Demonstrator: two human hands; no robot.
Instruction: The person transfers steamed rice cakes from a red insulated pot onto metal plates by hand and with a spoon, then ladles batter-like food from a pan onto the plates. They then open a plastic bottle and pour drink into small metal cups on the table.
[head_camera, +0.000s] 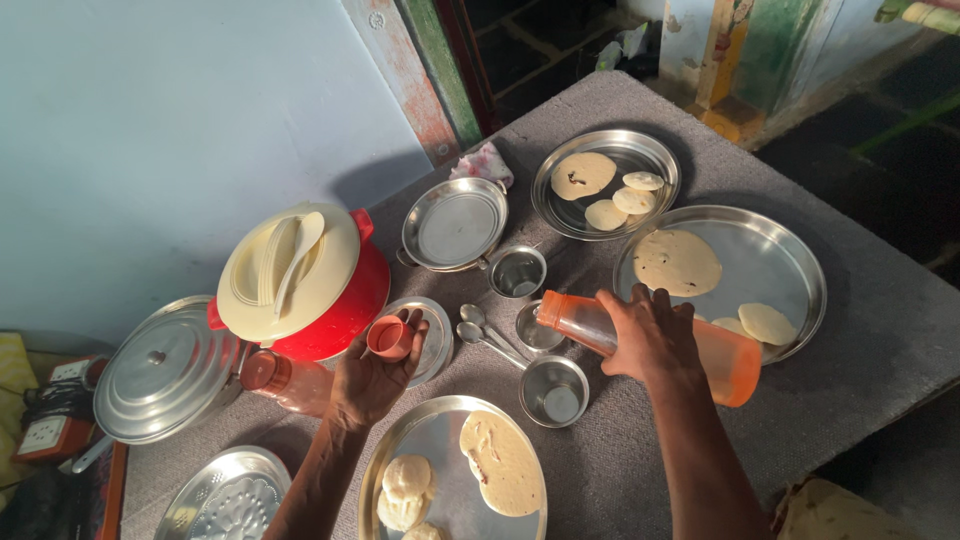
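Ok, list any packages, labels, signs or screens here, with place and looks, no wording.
No signs, screens or printed labels show.
Orange bottle: tilted in the right hand, translucent, plain.
Orange cap: in the left hand, small, round.
Second bottle: beside the red casserole, lying down, clear.

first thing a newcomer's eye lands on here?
Likely the orange bottle, tipped on its side in the right hand over a small steel cup mid-table. Next the red pot with a cream lid at left, beside the left hand holding an orange cap.
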